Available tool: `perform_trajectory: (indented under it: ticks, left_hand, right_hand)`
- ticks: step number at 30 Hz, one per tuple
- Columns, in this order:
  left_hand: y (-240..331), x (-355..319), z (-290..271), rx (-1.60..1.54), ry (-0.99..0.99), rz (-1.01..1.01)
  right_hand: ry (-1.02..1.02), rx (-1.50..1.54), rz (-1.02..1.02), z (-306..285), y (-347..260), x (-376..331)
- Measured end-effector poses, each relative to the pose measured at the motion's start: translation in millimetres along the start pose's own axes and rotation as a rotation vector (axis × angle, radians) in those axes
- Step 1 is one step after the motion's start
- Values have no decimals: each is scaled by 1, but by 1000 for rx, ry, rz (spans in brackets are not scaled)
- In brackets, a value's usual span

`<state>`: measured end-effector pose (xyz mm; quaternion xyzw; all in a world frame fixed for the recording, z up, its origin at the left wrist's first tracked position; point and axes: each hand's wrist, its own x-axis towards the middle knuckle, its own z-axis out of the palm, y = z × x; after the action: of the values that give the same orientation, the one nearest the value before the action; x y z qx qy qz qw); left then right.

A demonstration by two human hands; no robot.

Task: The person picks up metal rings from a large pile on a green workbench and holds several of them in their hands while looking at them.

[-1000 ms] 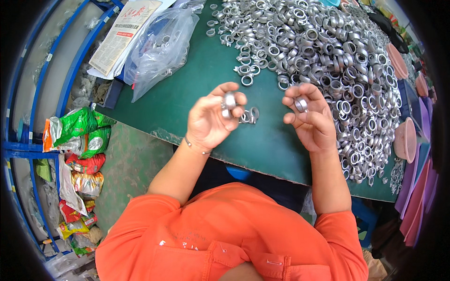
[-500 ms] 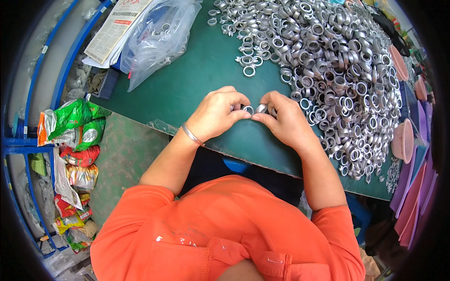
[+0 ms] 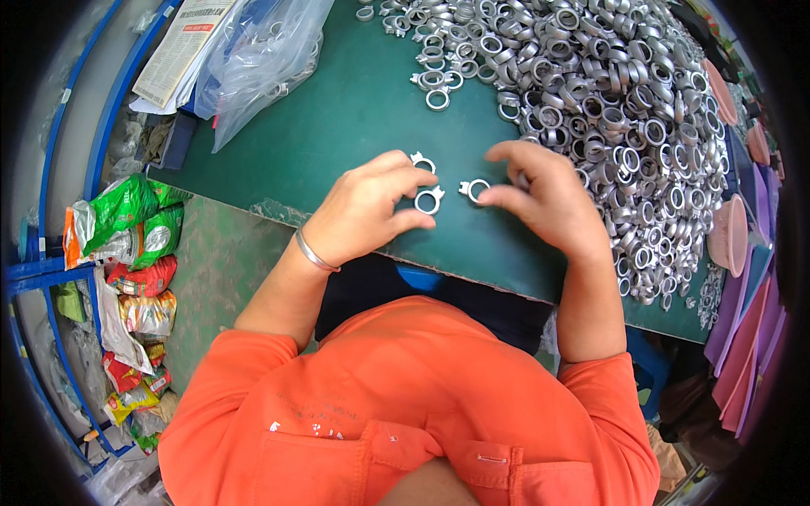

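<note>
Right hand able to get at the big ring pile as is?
Likely yes: the right hand is at the edge of the pile of metal rings, with nothing visible in between.

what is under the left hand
Green tabletop shows around the left hand, with two metal rings beside its fingers; whatever lies directly beneath the hand is covered.

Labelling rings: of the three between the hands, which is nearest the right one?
The rightmost ring, lying alone at the right hand; the other two rings lie by the left hand.
</note>
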<state>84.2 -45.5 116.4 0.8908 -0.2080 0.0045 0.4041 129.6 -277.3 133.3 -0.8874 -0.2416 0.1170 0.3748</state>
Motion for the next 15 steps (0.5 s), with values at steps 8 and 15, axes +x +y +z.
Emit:
perform_trajectory:
  ticks: [8,15]
  left_hand:
    - [1,-5,14,68,84,-26]
    - [1,-5,29,116,180,-54]
  right_hand:
    - [19,-26,-124,18,7,3]
    - [109,63,-152,15,2,4]
